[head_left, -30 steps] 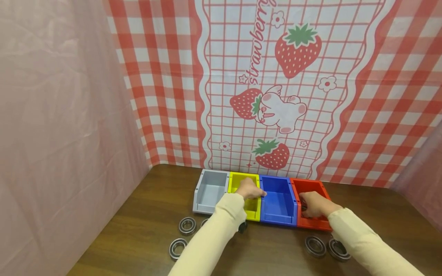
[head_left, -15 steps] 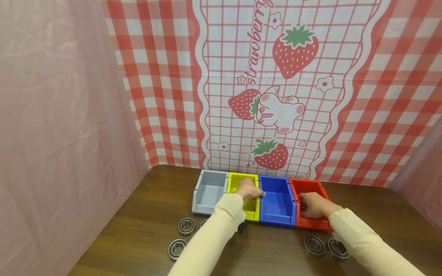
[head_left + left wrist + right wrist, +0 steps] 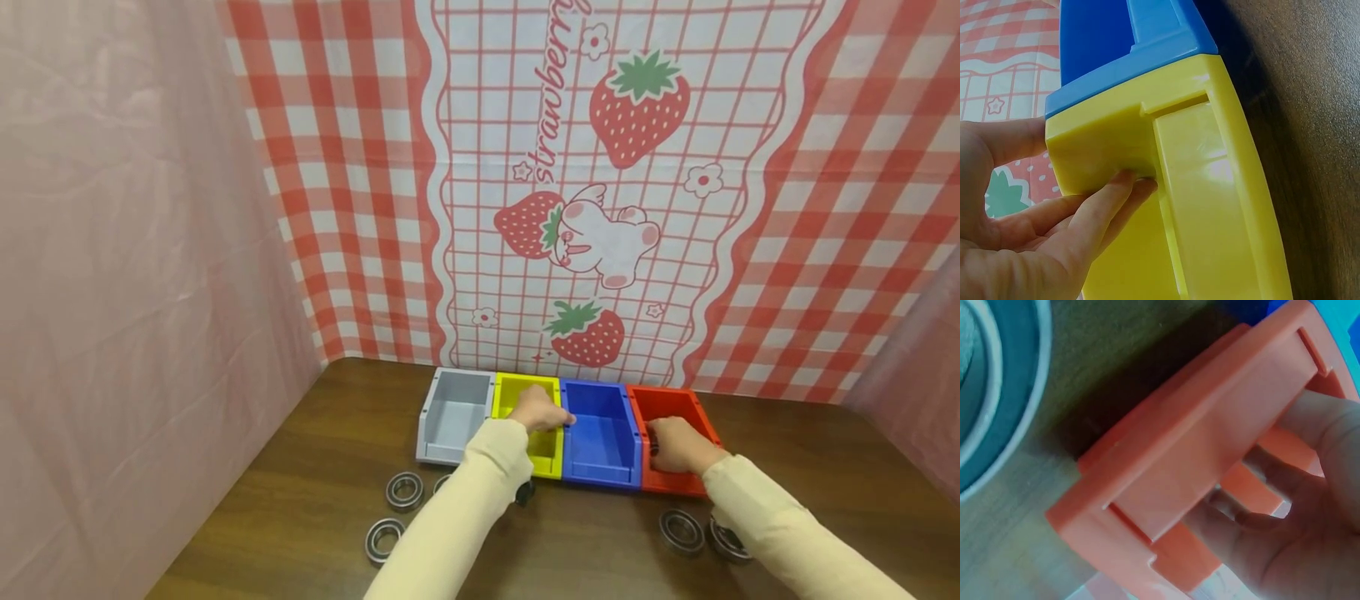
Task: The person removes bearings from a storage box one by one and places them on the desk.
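In the head view, a grey bin (image 3: 459,412), a yellow bin (image 3: 550,458), a blue bin (image 3: 602,446) and a red bin (image 3: 672,483) stand side by side. My left hand (image 3: 537,410) reaches into the yellow bin. In the left wrist view its fingers (image 3: 1113,203) press the inside of the wall beside the blue bin, with the thumb outside, pinching that wall. My right hand (image 3: 678,446) is down in the red bin, thumb near the blue side. Its fingertips are hidden behind the front lip (image 3: 1210,437); whether they hold anything I cannot tell.
Metal ring bearings lie on the wooden table (image 3: 300,467): one bearing (image 3: 405,492) and others by the left sleeve, and another bearing (image 3: 682,532) with a neighbour partly under the right sleeve. A checked strawberry cloth (image 3: 585,208) hangs right behind the bins.
The right forearm has shifted slightly left, and its sleeve covers more of the rightmost bearing. The left hand stays at the yellow bin's wall. The head view has moved a little.
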